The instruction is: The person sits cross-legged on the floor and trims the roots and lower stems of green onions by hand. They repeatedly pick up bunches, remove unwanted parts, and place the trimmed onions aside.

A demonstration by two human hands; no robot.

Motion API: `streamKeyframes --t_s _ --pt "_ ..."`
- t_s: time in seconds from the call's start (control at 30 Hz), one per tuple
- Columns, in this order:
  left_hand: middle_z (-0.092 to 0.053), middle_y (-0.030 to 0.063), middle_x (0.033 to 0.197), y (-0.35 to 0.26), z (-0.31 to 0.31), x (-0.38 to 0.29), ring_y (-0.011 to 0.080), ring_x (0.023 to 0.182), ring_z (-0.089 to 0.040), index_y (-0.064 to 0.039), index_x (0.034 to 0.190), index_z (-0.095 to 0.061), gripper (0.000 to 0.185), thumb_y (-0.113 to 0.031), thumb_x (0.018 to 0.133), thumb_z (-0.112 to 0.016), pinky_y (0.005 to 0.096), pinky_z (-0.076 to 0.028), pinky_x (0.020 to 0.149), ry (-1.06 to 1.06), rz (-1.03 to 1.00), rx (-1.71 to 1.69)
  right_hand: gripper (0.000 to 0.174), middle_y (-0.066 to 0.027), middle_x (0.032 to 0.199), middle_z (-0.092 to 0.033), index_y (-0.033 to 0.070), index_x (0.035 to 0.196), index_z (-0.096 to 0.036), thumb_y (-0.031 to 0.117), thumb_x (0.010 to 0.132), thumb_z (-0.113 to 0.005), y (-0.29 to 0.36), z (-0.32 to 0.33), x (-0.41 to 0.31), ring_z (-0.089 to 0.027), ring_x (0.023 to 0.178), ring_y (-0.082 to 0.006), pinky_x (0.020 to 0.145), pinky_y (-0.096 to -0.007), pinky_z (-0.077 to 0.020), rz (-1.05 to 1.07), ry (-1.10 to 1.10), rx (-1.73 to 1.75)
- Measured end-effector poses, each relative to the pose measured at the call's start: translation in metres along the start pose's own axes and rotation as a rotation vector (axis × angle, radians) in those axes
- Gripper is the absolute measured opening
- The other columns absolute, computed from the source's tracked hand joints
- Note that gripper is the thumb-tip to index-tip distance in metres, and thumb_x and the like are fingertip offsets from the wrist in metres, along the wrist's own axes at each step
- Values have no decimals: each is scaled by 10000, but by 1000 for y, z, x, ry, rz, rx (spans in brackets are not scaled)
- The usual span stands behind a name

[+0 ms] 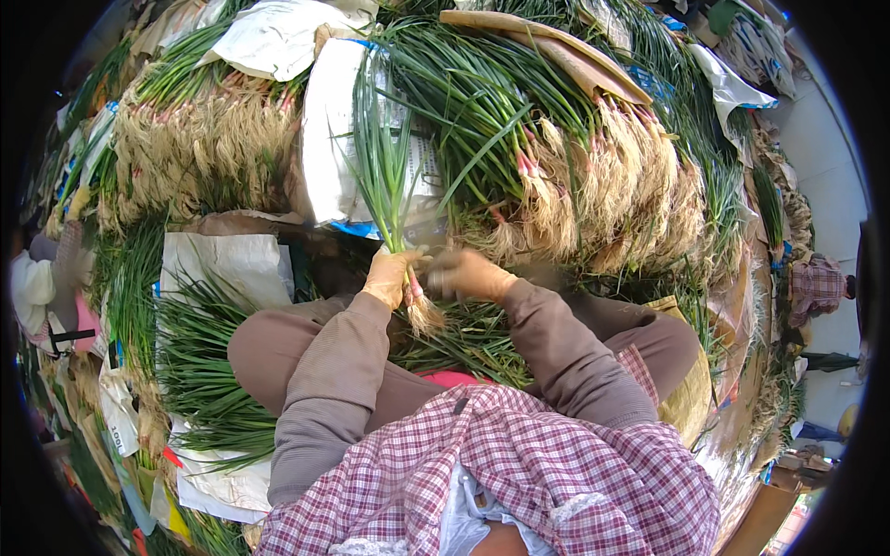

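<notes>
A small bunch of green plants with pinkish stem bases and pale roots [393,174] stands upright in my left hand [391,275], which grips it just above the roots. The leaves point away from me and the roots hang towards my lap. Close to its right is my right hand [467,272], blurred; whether it holds anything I cannot tell. Loose green leaves [480,347] lie between my crossed legs. Beyond my hands a large pile of rooted plants [549,174] lies beside a white printed sack [332,132].
Another rooted pile [208,139] lies at the upper left. Cut greens [208,368] rest on white sheets [226,260] beside my left knee. Brown cardboard [556,55] covers part of the far pile. Other people sit at the far left [42,285] and far right [820,288].
</notes>
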State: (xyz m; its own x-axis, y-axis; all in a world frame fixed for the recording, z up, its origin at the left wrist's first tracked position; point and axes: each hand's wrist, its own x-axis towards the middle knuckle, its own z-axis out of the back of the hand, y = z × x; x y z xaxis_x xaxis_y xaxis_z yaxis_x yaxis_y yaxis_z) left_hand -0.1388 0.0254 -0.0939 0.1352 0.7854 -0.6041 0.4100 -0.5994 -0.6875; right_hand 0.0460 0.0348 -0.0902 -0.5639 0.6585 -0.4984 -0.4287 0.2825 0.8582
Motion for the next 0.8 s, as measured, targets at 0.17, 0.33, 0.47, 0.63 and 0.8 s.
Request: streamKeyframes --t_s 0.17,0.33,0.47,0.63,0.8 --pt "-642 141 955 -46 -7 -26 215 869 -638 10 1069 -491 286 -16 803 -596 297 -566 692 -84 -138 -115 461 -234 1044 -621 -6 1057 -613 333 750 -674 -3 17 53 -590 1014 -348 868 -379 -457 -398 -554 -443" --pt "-636 158 980 -111 15 -72 177 720 -644 -44 940 -528 148 -49 814 -606 297 -581 701 7 -601 -327 290 -96 874 -640 21 1015 -649 202 799 -579 9 33 36 -593 820 -161 715 -301 -483 -22 -236 41" --pt "-637 119 903 -89 6 -53 67 526 -492 -18 938 -535 164 -70 812 -626 208 -482 494 15 -268 -240 361 -69 980 -592 22 1139 -555 110 791 -521 23 58 -24 -563 800 -159 728 -313 -484 59 -98 530" --pt "-610 61 735 -18 -29 -25 76 465 -443 -53 927 -569 156 -42 792 -645 249 -438 468 44 120 -139 290 -49 925 -589 44 1159 -517 197 918 -469 31 39 -53 -572 776 -144 710 -252 -480 -231 -358 729" --pt "-527 50 557 7 -37 -17 197 346 -456 -51 848 -633 229 -278 822 -634 312 -352 267 102 252 -96 449 -12 1055 -569 44 1245 -506 336 908 -549 23 0 -52 -527 828 -114 797 -246 -420 25 -28 256"
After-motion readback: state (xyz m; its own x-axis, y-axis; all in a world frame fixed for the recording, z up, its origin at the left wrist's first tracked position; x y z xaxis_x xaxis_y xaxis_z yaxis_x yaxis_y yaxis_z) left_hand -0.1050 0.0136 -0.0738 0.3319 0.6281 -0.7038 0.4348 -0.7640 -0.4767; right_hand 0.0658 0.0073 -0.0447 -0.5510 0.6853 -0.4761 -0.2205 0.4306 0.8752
